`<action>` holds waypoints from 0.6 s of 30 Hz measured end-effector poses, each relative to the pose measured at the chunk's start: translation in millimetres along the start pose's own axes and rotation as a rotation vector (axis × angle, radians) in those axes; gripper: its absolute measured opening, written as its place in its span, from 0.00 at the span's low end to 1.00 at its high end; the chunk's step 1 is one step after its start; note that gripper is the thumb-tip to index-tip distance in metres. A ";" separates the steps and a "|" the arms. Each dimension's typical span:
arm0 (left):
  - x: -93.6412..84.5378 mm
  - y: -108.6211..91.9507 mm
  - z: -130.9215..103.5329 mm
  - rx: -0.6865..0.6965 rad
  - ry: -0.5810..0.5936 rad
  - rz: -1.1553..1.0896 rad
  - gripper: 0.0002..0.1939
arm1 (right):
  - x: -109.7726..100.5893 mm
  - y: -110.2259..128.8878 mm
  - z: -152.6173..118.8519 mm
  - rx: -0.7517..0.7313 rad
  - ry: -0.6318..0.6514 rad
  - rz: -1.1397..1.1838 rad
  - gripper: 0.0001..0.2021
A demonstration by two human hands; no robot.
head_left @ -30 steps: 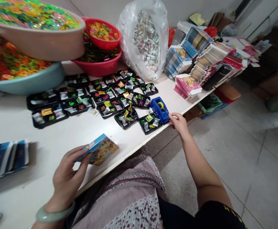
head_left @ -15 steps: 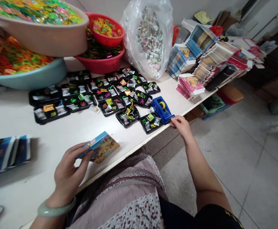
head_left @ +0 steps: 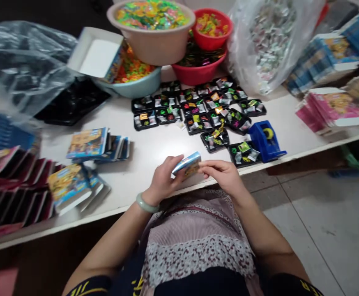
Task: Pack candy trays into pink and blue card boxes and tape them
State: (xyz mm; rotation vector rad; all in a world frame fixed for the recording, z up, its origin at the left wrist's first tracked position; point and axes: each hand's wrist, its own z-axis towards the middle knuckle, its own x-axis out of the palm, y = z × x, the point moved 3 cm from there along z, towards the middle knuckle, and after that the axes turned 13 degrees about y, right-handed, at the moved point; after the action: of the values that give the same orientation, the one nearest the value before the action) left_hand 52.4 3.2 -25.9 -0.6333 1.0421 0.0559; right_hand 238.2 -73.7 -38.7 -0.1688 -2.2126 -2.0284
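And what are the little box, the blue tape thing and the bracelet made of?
The little box looks like printed cardboard, with flat sides and straight edges. The blue tape dispenser seems smooth, hard plastic, moulded in one colour. The bracelet is smooth and pale green: maybe polished stone, but possibly glass or plastic.

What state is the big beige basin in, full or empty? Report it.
Full: the beige basin shows a mass of colourful small pieces spread across its opening, up near the rim.

Dim, soft indoor light leaves a pale sheen on the smooth white counter point(head_left: 161, 142); deep shadow sits below its left side, and blur smears both ends.
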 end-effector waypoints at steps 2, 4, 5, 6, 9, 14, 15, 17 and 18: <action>-0.4 -2.1 1.2 0.041 0.096 0.099 0.27 | 19.2 -5.4 18.8 0.024 0.048 0.032 0.20; 1.1 -1.3 1.3 0.062 0.180 0.152 0.26 | 24.8 -11.9 32.0 0.048 0.060 -0.013 0.28; 2.2 -0.2 1.0 0.065 0.191 0.143 0.25 | 24.1 -14.4 36.7 0.055 0.055 -0.065 0.31; 3.4 1.3 0.5 0.062 0.181 0.110 0.24 | 21.7 -16.3 40.4 0.058 0.046 -0.142 0.33; 8.4 9.8 -2.5 -0.007 0.087 -0.089 0.17 | 9.5 -20.9 48.5 0.088 0.027 -0.504 0.34; 8.7 62.7 -17.3 -0.478 -0.165 -0.448 0.11 | -5.2 -42.3 62.0 0.005 0.057 -0.907 0.29; 6.7 77.5 -19.9 -0.549 -0.199 -0.496 0.11 | -1.9 -47.6 65.2 -0.061 0.093 -0.913 0.28; 1.0 105.4 -20.7 -0.615 -0.212 -0.521 0.10 | 12.4 -56.6 72.6 -0.167 0.188 -0.945 0.26; -2.6 116.6 -19.1 -0.619 -0.201 -0.491 0.11 | 22.6 -60.1 77.0 -0.192 0.236 -0.988 0.25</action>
State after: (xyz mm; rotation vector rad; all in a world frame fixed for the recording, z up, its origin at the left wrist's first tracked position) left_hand -2.9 89.9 -84.2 -1.4028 0.6428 0.0106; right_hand 203.7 -2.5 -100.2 1.3114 -2.1226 -2.4634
